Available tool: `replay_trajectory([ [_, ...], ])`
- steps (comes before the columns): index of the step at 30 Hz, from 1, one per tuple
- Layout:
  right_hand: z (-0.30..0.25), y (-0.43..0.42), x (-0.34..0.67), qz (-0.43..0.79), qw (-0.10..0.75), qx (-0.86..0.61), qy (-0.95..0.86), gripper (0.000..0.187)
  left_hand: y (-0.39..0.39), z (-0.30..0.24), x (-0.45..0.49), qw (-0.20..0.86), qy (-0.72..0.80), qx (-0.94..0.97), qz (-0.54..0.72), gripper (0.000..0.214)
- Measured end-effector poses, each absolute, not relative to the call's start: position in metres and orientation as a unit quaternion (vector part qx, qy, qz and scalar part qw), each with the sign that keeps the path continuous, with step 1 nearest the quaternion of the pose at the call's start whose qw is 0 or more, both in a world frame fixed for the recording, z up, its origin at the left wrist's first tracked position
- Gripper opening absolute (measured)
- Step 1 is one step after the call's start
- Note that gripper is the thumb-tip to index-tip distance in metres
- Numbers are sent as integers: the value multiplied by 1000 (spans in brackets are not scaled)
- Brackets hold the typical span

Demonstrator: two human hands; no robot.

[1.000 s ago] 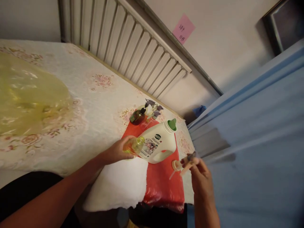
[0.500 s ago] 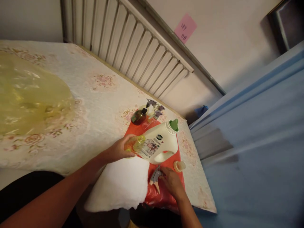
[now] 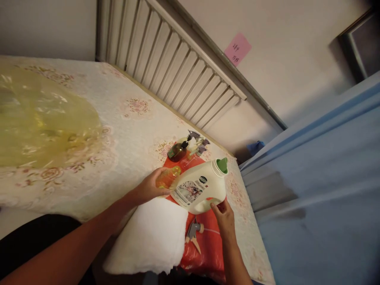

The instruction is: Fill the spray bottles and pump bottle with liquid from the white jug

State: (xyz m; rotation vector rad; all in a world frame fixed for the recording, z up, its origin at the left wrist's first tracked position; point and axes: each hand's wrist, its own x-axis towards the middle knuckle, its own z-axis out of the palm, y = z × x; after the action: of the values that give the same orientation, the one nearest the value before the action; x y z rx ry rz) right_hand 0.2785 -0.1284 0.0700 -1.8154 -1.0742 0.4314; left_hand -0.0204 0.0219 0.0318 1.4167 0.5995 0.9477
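My left hand (image 3: 151, 185) is closed around a small see-through yellow bottle (image 3: 168, 178) with its neck bare. Beside it stands a large cream detergent jug (image 3: 196, 186) with a green spout (image 3: 222, 165) showing in its uncapped mouth. My right hand (image 3: 225, 217) grips the jug's handle, thumb on the near side and fingers partly hidden. A grey-and-peach spray trigger head (image 3: 194, 231) with a thin tube lies on the red plastic (image 3: 208, 253), just below the jug.
A folded white towel (image 3: 151, 237) lies in front of the jug. Behind it stand a dark pump bottle (image 3: 177, 151) and several trigger spray bottles (image 3: 200, 148). A large yellow plastic bag (image 3: 44, 118) sits left on the flowered tablecloth (image 3: 130, 142). A blue curtain (image 3: 326, 190) hangs at the right.
My right hand has let go of the spray trigger head, leaving it on the red plastic, and moved up to the jug's handle. My left hand still holds the yellow bottle.
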Motion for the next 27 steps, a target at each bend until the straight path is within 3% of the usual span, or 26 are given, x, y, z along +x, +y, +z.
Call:
replay_trajectory([
  [5, 64, -108, 274, 200, 523, -735, -382, 37, 23, 35, -23, 632, 270, 585, 431, 75],
  [10, 63, -94, 269, 231, 560, -688, -398, 10, 25, 38, -24, 639, 274, 568, 440, 74],
  [18, 61, -85, 263, 206, 598, -674, -382, 13, 30, 46, -31, 613, 319, 562, 454, 68],
  [27, 80, -63, 252, 173, 580, -693, -391, 10, 37, 42, -34, 587, 345, 536, 499, 64],
])
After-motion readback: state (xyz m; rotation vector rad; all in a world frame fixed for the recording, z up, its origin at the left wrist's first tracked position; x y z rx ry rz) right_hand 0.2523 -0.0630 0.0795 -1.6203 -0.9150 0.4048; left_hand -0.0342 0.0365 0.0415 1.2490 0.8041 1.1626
